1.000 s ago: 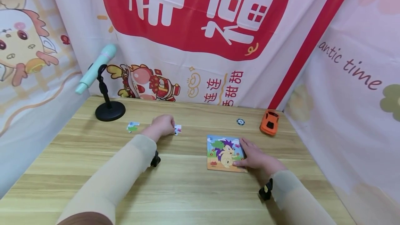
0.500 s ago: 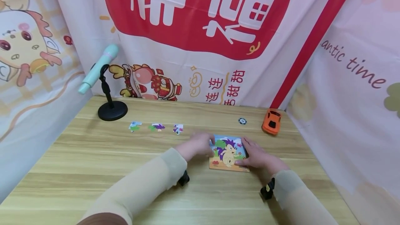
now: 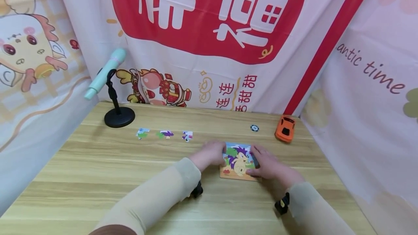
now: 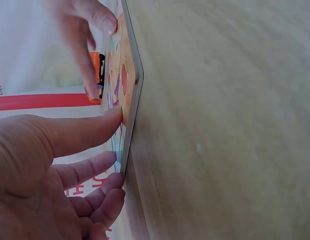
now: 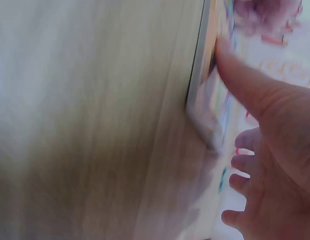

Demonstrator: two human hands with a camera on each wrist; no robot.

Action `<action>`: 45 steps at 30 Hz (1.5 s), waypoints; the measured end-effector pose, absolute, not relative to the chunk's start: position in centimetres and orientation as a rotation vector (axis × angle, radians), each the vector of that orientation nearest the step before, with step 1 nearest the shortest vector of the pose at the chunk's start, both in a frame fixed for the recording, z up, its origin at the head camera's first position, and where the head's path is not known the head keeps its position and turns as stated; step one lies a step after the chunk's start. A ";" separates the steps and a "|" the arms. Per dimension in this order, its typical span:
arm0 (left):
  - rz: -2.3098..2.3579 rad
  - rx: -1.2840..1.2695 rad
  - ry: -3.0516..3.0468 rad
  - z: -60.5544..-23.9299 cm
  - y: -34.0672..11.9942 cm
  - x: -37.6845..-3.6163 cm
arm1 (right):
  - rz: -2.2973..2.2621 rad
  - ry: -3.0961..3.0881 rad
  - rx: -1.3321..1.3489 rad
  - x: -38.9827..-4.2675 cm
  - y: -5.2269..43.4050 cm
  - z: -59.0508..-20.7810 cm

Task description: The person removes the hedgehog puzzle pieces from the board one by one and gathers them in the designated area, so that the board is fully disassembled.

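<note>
while both hands press flat-fingered on the puzzle board's [image 3: 240, 160] side edges, bare table [image 3: 98, 162] spreads leftward.

Smooth wood-grain table [image 3: 98, 177] (matt sheen), thin glossy printed puzzle board [image 3: 238, 162], shiny plastic toy car [image 3: 285, 129], printed cloth backdrop [image 3: 202, 46]

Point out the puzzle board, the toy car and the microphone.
puzzle board [image 3: 237, 161], head view, middle of its picture.
toy car [image 3: 285, 129], head view, its orange roof.
microphone [image 3: 105, 68], head view, its mint-green body.
</note>
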State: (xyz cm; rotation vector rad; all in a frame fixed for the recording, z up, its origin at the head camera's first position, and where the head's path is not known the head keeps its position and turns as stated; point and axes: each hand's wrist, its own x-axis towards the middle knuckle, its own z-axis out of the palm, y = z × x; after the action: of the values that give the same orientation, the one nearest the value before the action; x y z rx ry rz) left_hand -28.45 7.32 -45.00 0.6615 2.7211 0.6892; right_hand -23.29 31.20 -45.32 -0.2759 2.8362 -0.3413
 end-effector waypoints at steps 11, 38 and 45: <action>0.680 0.699 2.717 -44.7 7.2 -28.4 | -0.378 2.668 -0.575 -19.1 28.9 -45.0; 0.985 0.614 2.619 -45.8 7.5 -29.7 | -0.347 2.653 -0.572 -19.2 28.6 -45.3; 1.162 0.572 2.523 -46.1 7.4 -30.1 | -0.346 2.652 -0.588 -19.2 28.6 -45.3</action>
State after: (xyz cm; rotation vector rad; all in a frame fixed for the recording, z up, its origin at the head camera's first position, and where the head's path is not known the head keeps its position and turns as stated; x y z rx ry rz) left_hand -30.06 7.40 -46.09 0.5719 2.5234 1.1625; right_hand -19.23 28.59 -45.26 -0.5880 2.6522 -0.3460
